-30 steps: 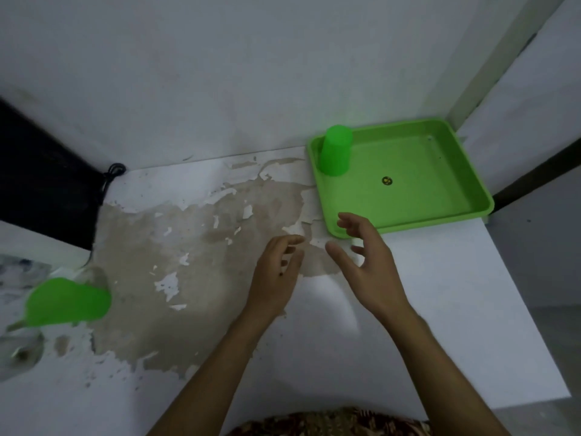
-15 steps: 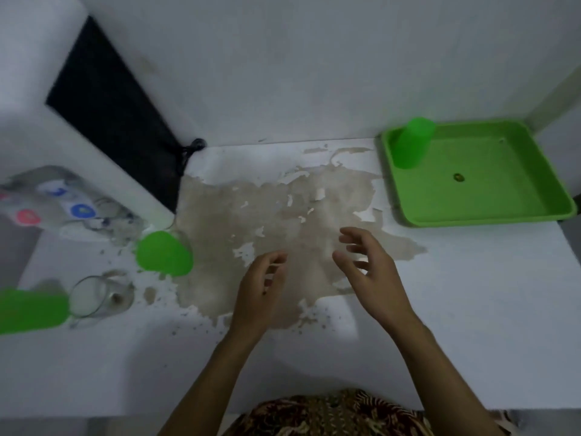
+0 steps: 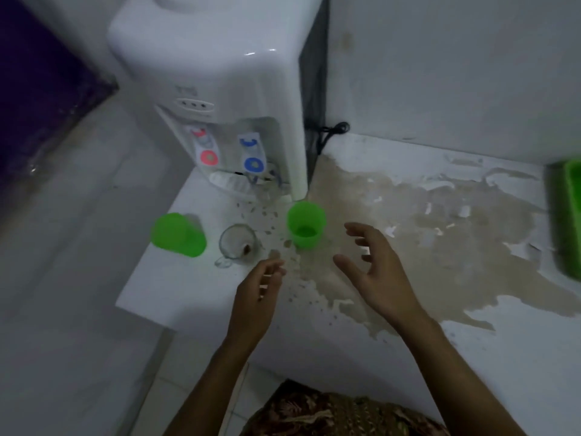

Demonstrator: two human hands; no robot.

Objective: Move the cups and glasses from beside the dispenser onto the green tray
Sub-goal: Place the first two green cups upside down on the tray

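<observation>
An upright green plastic cup [image 3: 305,224] stands on the white counter just in front of the white water dispenser [image 3: 220,99]. A clear glass mug [image 3: 238,245] sits to its left, and another green cup [image 3: 176,235] stands near the counter's left edge. My right hand [image 3: 375,272] hovers open just right of the upright green cup, fingers spread, apart from it. My left hand [image 3: 259,298] is open below the glass mug, holding nothing. Only the left rim of the green tray [image 3: 567,215] shows at the far right edge.
The counter [image 3: 471,325] has a large patch of peeled, brown-stained surface in the middle. A black cable [image 3: 330,133] coils behind the dispenser. The counter's left edge drops off to a tiled floor [image 3: 78,278]. A white wall runs behind.
The view has swung left: the tray slid to the right edge and the dispenser and cups came into full view. Both hands moved left toward the cups, still holding nothing.
</observation>
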